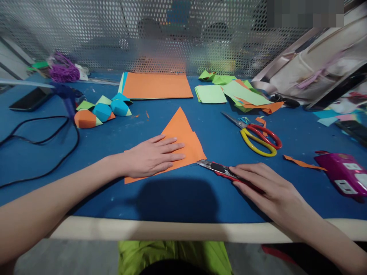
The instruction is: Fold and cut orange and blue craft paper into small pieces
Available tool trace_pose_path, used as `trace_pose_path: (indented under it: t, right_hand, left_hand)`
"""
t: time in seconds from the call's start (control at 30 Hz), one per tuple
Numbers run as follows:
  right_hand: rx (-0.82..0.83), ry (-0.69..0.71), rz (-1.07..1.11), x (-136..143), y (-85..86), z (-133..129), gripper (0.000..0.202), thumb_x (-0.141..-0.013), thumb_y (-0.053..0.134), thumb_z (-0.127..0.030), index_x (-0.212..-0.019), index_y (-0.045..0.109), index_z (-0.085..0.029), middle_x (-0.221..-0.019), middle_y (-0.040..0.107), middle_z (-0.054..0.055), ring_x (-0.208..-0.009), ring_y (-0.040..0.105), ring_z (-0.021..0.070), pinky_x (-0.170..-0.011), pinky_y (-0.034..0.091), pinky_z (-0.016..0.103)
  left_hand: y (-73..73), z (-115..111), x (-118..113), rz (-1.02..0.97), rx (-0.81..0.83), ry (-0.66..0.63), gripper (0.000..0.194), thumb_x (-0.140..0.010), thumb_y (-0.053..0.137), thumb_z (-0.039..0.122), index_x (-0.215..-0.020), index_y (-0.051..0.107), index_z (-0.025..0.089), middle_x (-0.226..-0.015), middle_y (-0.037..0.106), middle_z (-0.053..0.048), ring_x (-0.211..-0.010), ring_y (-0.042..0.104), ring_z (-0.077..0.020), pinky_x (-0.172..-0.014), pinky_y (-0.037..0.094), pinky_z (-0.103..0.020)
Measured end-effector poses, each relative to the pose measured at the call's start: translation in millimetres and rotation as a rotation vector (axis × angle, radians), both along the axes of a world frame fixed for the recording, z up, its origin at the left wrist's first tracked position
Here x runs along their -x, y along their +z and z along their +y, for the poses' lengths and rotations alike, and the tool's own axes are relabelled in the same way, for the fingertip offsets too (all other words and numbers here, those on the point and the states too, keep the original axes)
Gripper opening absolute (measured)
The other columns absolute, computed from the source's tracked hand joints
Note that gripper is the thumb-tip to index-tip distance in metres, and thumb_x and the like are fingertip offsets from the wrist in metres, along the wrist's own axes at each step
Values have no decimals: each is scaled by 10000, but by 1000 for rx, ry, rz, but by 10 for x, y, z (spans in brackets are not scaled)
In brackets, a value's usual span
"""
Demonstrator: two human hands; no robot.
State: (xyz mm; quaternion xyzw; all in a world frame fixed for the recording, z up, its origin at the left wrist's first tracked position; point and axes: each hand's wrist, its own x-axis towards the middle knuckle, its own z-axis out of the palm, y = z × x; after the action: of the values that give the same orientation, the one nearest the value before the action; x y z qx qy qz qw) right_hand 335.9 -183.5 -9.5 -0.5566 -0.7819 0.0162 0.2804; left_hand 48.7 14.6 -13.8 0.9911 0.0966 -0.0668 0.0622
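A folded sheet of orange paper [180, 126] lies on the blue tabletop, its point facing away from me. My left hand [156, 156] rests flat on it with the fingers stretched out to the right. In my right hand [263, 185] is a red and black utility knife [219, 168], held low over the table. The knife's blade tip meets the lower right corner of the paper, tucked at or just under its edge; I cannot tell which. Scissors [258, 139] with one red and one yellow handle lie beyond the knife, touched by neither hand.
Orange and coloured sheets [157, 86] are stacked at the back. Green and orange paper pieces [246, 95] lie right of them. Folded paper shapes [101, 110] and a black cable [76, 141] are at left. A purple power strip [344, 172] sits at right. A perforated metal panel [109, 38] closes the back.
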Motion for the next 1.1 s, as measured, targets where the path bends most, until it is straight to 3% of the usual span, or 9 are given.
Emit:
trace_pose_path:
  t: [0.27,0.57,1.1]
  right_hand:
    - [-10,13,0,54,-16,-14,290,-933,575,-133,-1205,662,-181,-1064,699,107,-919,657,221,-791,551,378]
    - [-17,21,10,114,-12,-17,327,-932,576,-141,-1236,660,-225,-1055,712,92,-894,667,219,-774,553,381]
    - [-28,73,-25,188,6,24,329,-930,572,-105,-1241,631,-198,-1061,699,106,-892,653,212,-771,552,373]
  left_hand:
    - [1,-5,-10,4,2,0,482,-1056,242,391,-1527,335,350,-1651,201,41,-1535,132,-172,-1239,69,-386]
    - [1,1,-5,-18,-11,-4,483,-1050,271,387,-1527,334,350,-1644,223,41,-1531,151,-164,-1241,93,-378]
    - [13,-9,-9,18,20,13,495,-1051,250,394,-1541,300,342,-1653,197,40,-1535,123,-164,-1240,66,-390]
